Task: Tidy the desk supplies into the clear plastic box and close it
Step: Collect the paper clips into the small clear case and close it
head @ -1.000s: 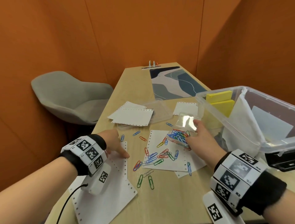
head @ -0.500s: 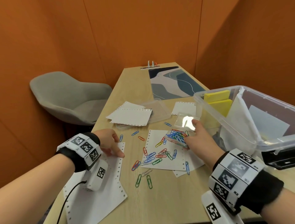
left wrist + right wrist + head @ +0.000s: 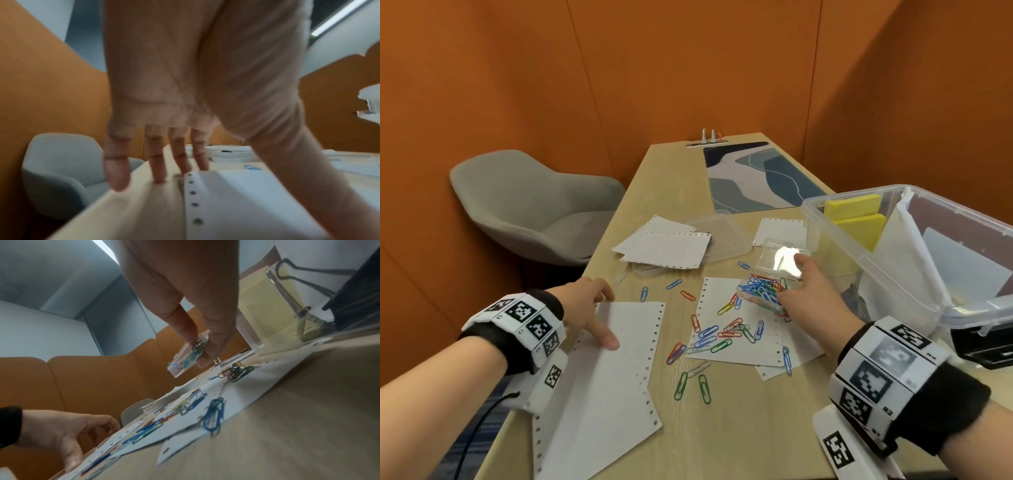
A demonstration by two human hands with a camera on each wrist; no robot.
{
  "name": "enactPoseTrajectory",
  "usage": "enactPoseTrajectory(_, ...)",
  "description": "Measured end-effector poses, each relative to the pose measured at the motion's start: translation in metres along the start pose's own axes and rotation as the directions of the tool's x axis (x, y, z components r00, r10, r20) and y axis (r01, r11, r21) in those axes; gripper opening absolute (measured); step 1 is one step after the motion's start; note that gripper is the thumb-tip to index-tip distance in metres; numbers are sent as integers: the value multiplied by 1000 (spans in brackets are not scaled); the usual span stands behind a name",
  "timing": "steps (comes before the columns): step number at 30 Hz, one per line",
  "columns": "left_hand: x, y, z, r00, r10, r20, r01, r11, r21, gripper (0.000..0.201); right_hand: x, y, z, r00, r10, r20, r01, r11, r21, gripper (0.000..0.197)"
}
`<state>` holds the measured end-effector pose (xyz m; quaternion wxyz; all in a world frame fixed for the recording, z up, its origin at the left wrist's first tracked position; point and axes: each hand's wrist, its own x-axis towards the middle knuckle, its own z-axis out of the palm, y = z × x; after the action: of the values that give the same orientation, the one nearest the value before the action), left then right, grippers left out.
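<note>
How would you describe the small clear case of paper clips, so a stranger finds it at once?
Start at the big clear plastic storage box on the wooden desk's right side. Just left of it, the right hand grips a small clear hinged case. Unlike the loose clips around, its coloured clips sit heaped inside, lid open.

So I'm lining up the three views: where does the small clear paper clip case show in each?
Head: the paper clip case sits right of centre, gripped by the right hand, lid open.
Left wrist: not in it.
Right wrist: upper centre, pinched between the fingers and lifted off the desk.
Shared landmark: the grey chair.
</note>
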<state>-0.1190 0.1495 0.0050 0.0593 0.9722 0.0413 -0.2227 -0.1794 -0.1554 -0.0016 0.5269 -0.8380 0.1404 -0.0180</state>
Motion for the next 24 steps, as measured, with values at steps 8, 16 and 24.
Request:
enactPoseTrajectory(8, 1, -2, 0, 1000, -9, -29, 6, 995, -100, 111, -3, -2, 1, 1000, -8, -2, 8, 1000, 2, 70)
enactPoseTrajectory(16, 2, -4, -23, 987, 160, 2, -139, 861, -489, 68, -3, -2, 0, 1000, -1, 8, 1, 1000, 23, 71)
enactPoseTrajectory(24, 28, -7, -26, 991, 125, -51, -112, 552, -826, 51, 1, 0, -2, 1000, 1, 5, -2, 999, 46, 72)
